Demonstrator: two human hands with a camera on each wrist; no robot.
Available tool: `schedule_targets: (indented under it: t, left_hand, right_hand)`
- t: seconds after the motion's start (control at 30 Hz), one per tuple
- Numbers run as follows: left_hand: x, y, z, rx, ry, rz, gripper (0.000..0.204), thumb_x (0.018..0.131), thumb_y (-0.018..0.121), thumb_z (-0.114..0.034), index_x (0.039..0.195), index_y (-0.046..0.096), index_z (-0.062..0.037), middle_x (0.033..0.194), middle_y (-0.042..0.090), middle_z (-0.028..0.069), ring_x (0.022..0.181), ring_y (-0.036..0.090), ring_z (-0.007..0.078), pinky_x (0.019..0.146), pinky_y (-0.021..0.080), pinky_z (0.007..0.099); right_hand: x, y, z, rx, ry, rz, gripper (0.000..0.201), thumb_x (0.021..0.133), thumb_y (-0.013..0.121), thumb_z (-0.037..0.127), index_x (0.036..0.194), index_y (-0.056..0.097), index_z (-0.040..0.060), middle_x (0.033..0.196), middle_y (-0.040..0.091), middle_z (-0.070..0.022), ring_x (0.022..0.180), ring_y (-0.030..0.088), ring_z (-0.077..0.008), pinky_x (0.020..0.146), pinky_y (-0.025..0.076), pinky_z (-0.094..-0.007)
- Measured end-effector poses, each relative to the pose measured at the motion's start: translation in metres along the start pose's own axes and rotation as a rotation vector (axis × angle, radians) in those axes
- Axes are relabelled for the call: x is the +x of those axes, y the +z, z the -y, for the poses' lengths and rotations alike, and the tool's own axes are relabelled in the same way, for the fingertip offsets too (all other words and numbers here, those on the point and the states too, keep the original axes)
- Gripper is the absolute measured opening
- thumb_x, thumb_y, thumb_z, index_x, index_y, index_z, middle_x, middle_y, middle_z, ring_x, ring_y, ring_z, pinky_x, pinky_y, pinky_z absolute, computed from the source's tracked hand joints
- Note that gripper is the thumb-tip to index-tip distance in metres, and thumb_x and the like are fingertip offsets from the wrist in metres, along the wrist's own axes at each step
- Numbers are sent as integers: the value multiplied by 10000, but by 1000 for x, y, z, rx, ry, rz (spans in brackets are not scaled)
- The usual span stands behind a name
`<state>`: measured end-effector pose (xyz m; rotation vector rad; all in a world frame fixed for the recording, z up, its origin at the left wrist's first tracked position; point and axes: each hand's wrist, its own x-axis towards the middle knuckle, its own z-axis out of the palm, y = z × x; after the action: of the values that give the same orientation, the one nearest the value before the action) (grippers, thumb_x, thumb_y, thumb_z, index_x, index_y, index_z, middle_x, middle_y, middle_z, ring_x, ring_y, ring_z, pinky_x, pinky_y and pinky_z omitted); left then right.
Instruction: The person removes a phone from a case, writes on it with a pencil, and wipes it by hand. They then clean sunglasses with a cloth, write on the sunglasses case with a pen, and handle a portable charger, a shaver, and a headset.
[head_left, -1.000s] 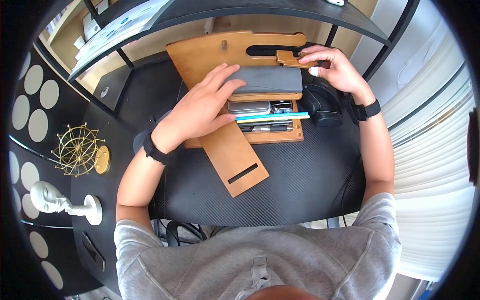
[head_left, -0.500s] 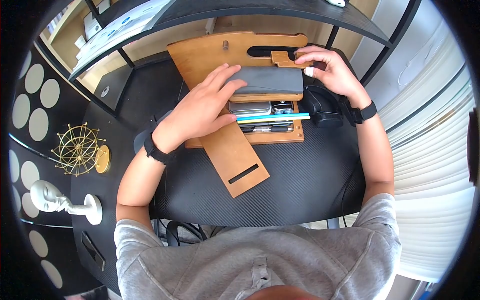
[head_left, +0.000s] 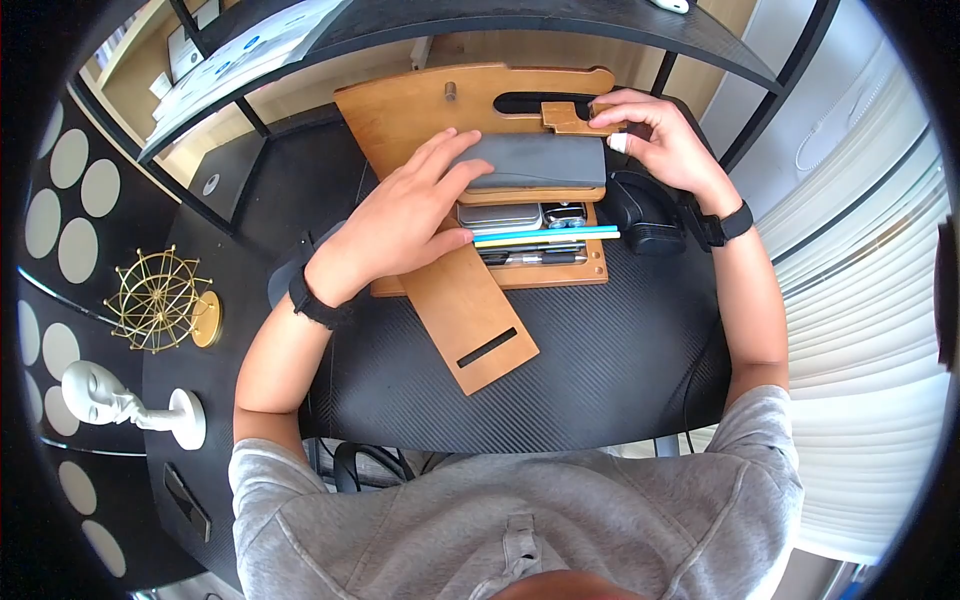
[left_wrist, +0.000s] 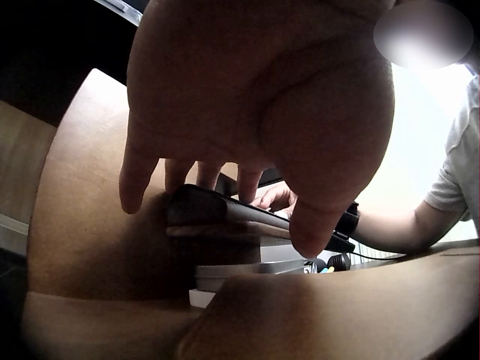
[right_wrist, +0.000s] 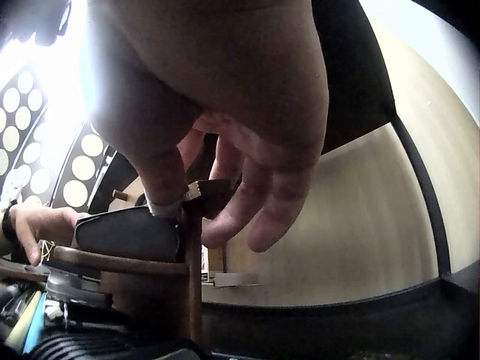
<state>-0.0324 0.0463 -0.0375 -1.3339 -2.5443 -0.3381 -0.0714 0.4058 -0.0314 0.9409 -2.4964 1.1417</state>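
On the desk stands a wooden organizer (head_left: 390,125) with a tall back panel and a slotted front tongue (head_left: 480,325). A grey glasses case (head_left: 550,160) lies on its shelf. My left hand (head_left: 395,220) reaches over the organizer from the left, fingers spread and nearly straight, fingertips at the case's left end. In the left wrist view, the fingers (left_wrist: 135,184) point down around the case. At the panel's upper right, my right hand (head_left: 670,145) pinches a small stepped wooden piece (head_left: 562,117) between thumb and fingers, beside the long cutout. White tape wraps the right thumb.
Below the shelf, a tray holds a silver tin (head_left: 500,216), pens (head_left: 545,257) and blue and yellow sticks (head_left: 560,233). A black rounded object (head_left: 645,215) sits to the right. At left are a gold wheel ornament (head_left: 157,300) and a white bust (head_left: 100,395). A black shelf (head_left: 470,28) spans the back.
The right hand has shifted slightly left along the top of the panel with the small wooden piece. The left hand has stayed in place.
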Motion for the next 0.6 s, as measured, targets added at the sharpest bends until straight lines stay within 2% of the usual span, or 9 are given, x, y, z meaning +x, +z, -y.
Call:
schedule_targets:
  t: [0.07,0.17,0.33,0.47,0.53,0.57,0.6]
  left_hand:
    - [0,0,0,-9,-3,2,705,829,813,-167,1438,469,-82,1618,334,196,1517,300,428,1236,337,491]
    - [-1,1,0,26,26,-39,654,843,810,-163,1407,488,-91,1594,372,194,1499,339,431,1188,401,484]
    - [-1,0,1,19,17,-36,654,843,811,-168,1408,490,-90,1595,373,194,1498,340,430,1185,403,484]
    - [-1,-2,1,-16,5,11,696,835,806,-170,1437,471,-72,1626,326,194,1521,292,429,1230,341,490]
    - [0,-2,1,-12,4,4,688,844,801,-176,1437,469,-68,1608,359,197,1517,309,418,1231,339,485]
    - [0,-2,2,-10,4,1,684,848,798,-179,1438,469,-65,1599,376,199,1515,318,412,1231,338,482]
    - [1,-3,2,-36,0,-38,675,857,792,-188,1436,470,-61,1571,414,203,1493,355,409,1217,354,476]
  right_hand:
    - [0,-3,6,-19,-6,-9,293,920,686,-29,1190,747,67,1336,647,-105,1143,649,-206,925,541,-305]
    - [0,-9,18,-38,13,4,277,925,688,-20,1183,747,61,1326,647,-97,1123,654,-195,918,544,-303]
    - [-2,-23,18,-4,-33,87,271,948,687,15,1213,728,59,1288,663,-66,1086,653,-169,894,546,-291]
    - [-2,-19,17,147,-35,80,276,1035,617,120,1297,659,46,1149,682,-45,1006,646,-125,865,546,-275]
    - [-2,-7,28,278,32,105,295,1074,572,182,1326,626,36,1080,681,-36,952,642,-103,837,544,-265]
    - [-1,0,31,281,66,121,324,1103,519,252,1319,614,30,1015,662,-28,876,634,-87,778,537,-255]
    - [1,6,36,295,52,129,331,1109,507,260,1318,612,26,1003,663,-26,876,640,-90,780,538,-258]
